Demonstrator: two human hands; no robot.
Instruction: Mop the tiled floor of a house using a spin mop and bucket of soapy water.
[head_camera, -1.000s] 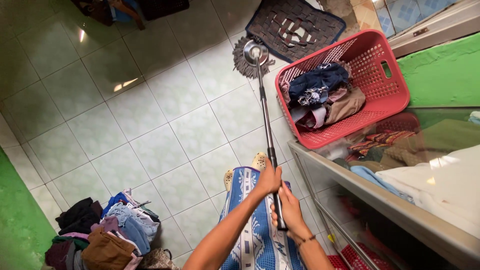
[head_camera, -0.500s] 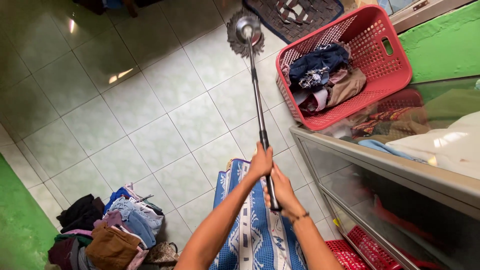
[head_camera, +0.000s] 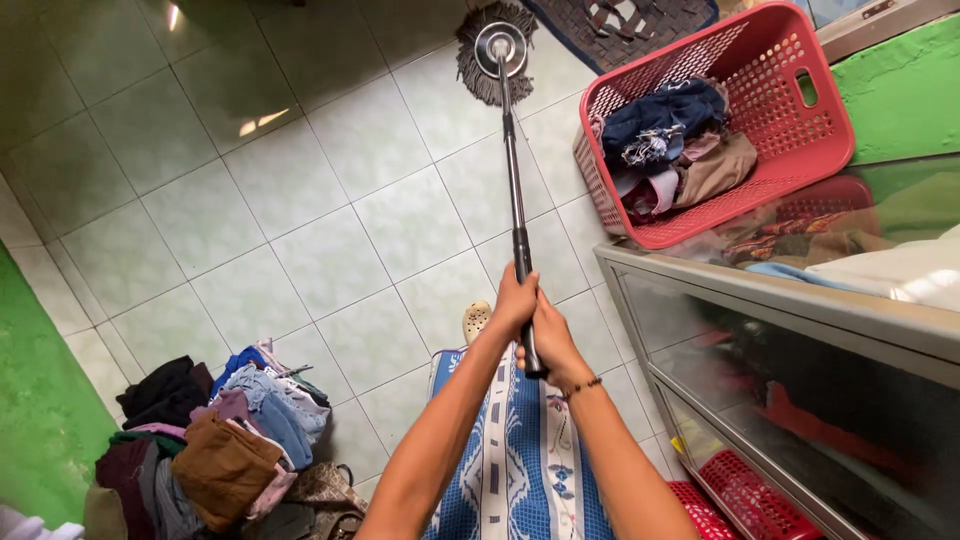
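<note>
Colours and patterns we record in the head view.
We note pale green square tiles with darker grout on the floor (head_camera: 300, 200); a red perforated basket (head_camera: 790, 110) holding navy, tan and pink clothes; a mop (head_camera: 497, 52) with grey strands, a silver disc and a silver pole turning black at the grip; a skirt (head_camera: 520, 460) in blue with white patterned stripes; bright green walls (head_camera: 40, 420); a pile (head_camera: 215, 450) of brown, denim-blue, black and maroon clothes; a dark woven mat (head_camera: 620, 25).
</note>
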